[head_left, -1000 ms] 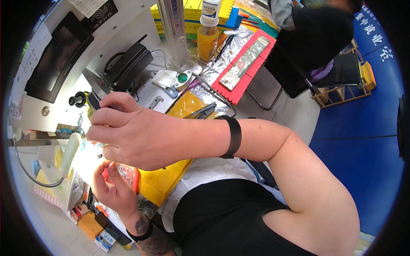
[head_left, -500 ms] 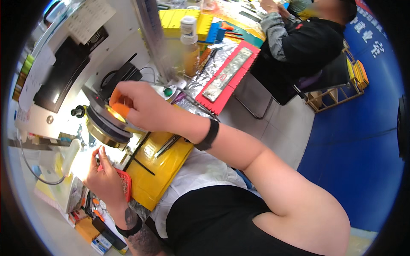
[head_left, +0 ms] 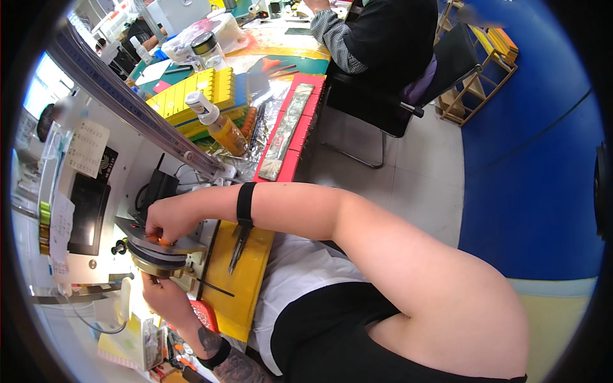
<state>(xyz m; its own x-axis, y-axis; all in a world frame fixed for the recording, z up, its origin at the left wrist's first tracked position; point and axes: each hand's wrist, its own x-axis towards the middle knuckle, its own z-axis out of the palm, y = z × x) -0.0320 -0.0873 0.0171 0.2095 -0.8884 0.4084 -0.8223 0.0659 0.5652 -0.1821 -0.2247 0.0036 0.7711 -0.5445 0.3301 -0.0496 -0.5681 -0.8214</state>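
Note:
On the left stands a round bench device with a grey plate on top, a black ring and a brass-coloured lower part. Above its plate, my right hand is closed, with a small orange piece showing under the curled fingers. My left hand reaches up to the underside of the brass part with its fingers bent together. Whatever lies between those fingertips is hidden. Beside the device, a yellow mat carries metal tweezers and a thin black rod.
Near my left wrist lies a red tray. Farther off are a red board with a long greyish bar, a spray bottle of amber liquid and yellow boxes. Another person sits at the far bench by a black chair.
The view has shifted. My right hand has come down onto the device's top plate with the orange piece. My left hand, spread beside the device before, has risen to its underside and its fingers have closed.

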